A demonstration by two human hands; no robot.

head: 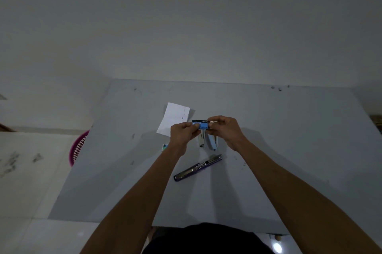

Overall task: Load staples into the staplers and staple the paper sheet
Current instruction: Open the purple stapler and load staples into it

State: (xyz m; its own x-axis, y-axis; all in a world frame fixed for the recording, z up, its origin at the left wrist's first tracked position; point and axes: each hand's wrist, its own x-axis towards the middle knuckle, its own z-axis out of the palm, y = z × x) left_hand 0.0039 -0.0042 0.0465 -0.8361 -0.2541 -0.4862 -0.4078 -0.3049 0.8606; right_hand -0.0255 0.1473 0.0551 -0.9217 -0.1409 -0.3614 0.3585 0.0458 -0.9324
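A small blue and black staple box (201,125) is held above the grey table (289,150) between both hands. My left hand (183,132) grips its left end and my right hand (224,127) pinches its right end. Under the box a light blue stapler (207,141) lies hinged open on the table, its two arms spread apart. Nearer me a purple stapler (198,168) lies opened out flat, its metal channel showing. A white paper sheet (173,118) lies just beyond my left hand.
A second small staple box (164,147) sits on the table left of my left wrist. A pink plastic basket (79,147) stands on the floor by the table's left edge. The wall runs behind the table.
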